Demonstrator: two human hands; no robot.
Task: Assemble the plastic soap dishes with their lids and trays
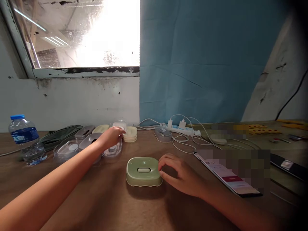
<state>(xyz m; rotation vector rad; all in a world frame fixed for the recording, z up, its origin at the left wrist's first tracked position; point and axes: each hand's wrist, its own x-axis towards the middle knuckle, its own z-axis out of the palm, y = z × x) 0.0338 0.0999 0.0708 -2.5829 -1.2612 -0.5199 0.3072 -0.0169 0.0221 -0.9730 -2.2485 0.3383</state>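
A rounded green plastic box (143,164) with an oval piece set in its top sits on the table in front of me. My right hand (176,173) pinches its right edge between curled fingers and thumb. Stretched toward the back, my left hand (112,137) has its fingertips pressed together beside a stack of cream lids (130,134); what is between them is hard to make out. Just behind that hand is a clear plastic container (120,123). Under it lies a clear tray (113,150) with a round white piece, partly hidden by my wrist.
Several clear, grey and cream plastic parts (69,148) lie at the back left, near a water bottle (25,139) and dark cloth bag (60,136). A grey container (163,134), power strip (181,129) and white cables stand behind. A phone (228,176) lies right.
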